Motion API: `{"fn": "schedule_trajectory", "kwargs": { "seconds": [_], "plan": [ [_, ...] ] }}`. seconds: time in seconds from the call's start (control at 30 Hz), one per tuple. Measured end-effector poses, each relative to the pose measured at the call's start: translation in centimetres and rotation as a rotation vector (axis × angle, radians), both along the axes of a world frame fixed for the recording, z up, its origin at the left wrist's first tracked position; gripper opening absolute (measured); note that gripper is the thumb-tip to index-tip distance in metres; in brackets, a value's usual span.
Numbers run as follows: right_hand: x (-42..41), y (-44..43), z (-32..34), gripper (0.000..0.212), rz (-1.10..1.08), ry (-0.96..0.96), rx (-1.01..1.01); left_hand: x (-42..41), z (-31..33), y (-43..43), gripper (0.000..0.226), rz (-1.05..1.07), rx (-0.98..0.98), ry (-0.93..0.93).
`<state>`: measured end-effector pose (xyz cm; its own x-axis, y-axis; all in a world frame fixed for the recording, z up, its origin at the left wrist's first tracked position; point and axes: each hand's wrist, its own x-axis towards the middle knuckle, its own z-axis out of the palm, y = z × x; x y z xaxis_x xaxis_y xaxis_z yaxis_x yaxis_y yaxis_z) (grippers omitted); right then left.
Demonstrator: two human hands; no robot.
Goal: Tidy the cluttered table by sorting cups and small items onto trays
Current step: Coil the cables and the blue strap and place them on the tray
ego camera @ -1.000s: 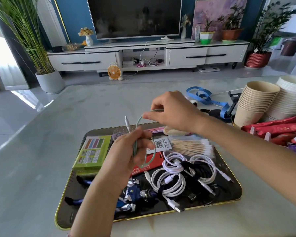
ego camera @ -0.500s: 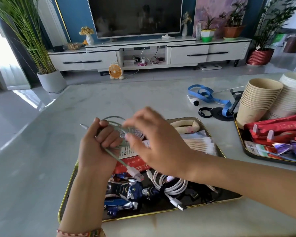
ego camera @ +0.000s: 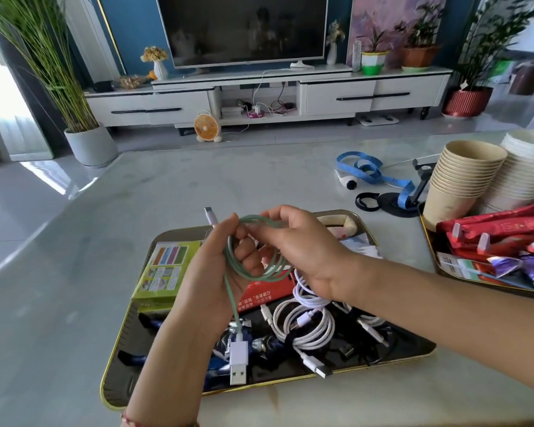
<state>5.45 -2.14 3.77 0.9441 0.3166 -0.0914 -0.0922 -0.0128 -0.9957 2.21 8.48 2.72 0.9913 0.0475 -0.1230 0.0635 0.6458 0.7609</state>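
Above the near tray [ego camera: 121,380], the left hand [ego camera: 210,278] has its grip curled round the coiled green cable [ego camera: 228,257] and the right hand [ego camera: 309,254] pinches the top loop, yet the plug [ego camera: 238,363] dangles free, so a slackened grip could let the coil spring apart.

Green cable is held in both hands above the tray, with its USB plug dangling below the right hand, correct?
Not quite: in the head view the green cable dangles its USB plug below the left hand, not the right hand. Otherwise right.
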Motion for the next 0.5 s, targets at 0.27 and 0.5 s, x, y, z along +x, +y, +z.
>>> {"fn": "schedule_trajectory", "kwargs": {
  "seconds": [0.27, 0.5],
  "plan": [
    [-0.3, -0.3, 0.3, 0.018, -0.022, -0.324, -0.014, -0.2, -0.6, -1.4, 0.033, 0.181, 0.056, -0.039],
    [-0.5, -0.3, -0.3, 0.011, 0.112, -0.318, -0.124, -0.6, -1.1, -1.5, 0.042, 0.232, 0.24, 0.12]
  ]
}}
